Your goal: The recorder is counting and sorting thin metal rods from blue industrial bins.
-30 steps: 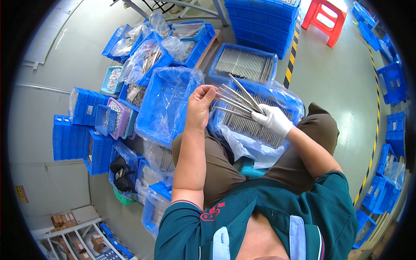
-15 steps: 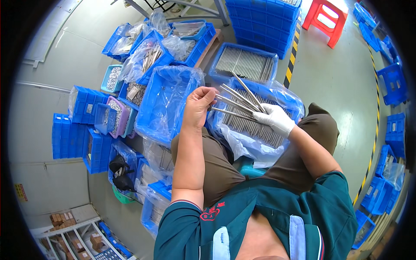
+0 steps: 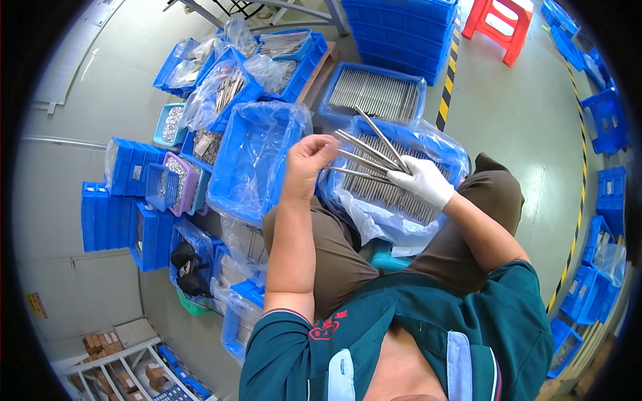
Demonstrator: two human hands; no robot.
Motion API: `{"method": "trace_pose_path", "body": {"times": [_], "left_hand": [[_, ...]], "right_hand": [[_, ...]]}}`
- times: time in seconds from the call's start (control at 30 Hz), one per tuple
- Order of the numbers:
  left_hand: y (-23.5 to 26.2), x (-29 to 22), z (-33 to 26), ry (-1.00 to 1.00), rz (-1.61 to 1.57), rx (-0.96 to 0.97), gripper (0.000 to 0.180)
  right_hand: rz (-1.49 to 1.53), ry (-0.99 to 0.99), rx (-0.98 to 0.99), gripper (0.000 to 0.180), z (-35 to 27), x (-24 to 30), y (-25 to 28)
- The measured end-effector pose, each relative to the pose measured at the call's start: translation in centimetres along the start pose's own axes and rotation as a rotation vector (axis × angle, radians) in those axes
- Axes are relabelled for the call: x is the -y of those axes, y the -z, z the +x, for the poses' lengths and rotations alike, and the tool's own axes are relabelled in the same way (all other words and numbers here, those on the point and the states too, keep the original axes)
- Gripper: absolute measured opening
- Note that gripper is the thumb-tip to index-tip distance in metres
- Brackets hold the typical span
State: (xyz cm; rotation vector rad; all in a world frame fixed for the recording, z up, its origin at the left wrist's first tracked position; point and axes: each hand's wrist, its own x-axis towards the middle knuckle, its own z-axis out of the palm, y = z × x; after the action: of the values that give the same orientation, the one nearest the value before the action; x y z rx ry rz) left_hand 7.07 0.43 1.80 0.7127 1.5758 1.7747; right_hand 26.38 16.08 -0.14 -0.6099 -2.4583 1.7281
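Note:
My right hand (image 3: 422, 182), in a white glove, is closed round several slim metal rods (image 3: 372, 159), fanned out toward the upper left. My bare left hand (image 3: 309, 162) is closed at the rods' far ends, thumb and fingers pinched together; what lies between them is too small to make out. Below the rods is a blue crate (image 3: 449, 142) lined with clear plastic, holding rows of similar rods (image 3: 394, 194). To its left stands another blue crate (image 3: 227, 157), with crumpled clear plastic film inside.
Beyond the rod crate is a blue crate of neatly lined rods (image 3: 376, 93), with stacked blue crates (image 3: 401, 33) behind. Tubs of small parts (image 3: 175, 123) and more crates crowd the left. A red stool (image 3: 498, 30) stands at the far right, past striped floor tape (image 3: 447, 93).
My left hand has shifted slightly at the rod ends, its fingers drawn closer together. My right hand keeps the rods nearly where they were. The whole view has tilted a little.

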Motion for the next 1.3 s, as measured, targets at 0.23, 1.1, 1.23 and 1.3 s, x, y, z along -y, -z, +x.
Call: {"method": "trace_pose_path", "body": {"times": [0.23,1.1,1.23,1.3], "left_hand": [[1.5,-0.1,0.9,0.027,-0.155,-0.043,0.01],[0.2,0.9,0.1,0.143,-0.102,-0.007,0.01],[0.3,1.5,0.3,0.112,-0.157,0.023,0.009],[0.1,1.3,0.1,0.109,-0.202,0.044,0.009]], "right_hand": [[-0.07,0.021,0.056,0.034,0.1,-0.3,0.0],[-0.315,0.123,-0.134,0.031,-0.4,0.3,-0.2],[-0.312,0.099,-0.114,0.031,0.0,0.0,0.0],[-0.258,0.144,-0.103,0.031,0.1,-0.7,0.0]]}}
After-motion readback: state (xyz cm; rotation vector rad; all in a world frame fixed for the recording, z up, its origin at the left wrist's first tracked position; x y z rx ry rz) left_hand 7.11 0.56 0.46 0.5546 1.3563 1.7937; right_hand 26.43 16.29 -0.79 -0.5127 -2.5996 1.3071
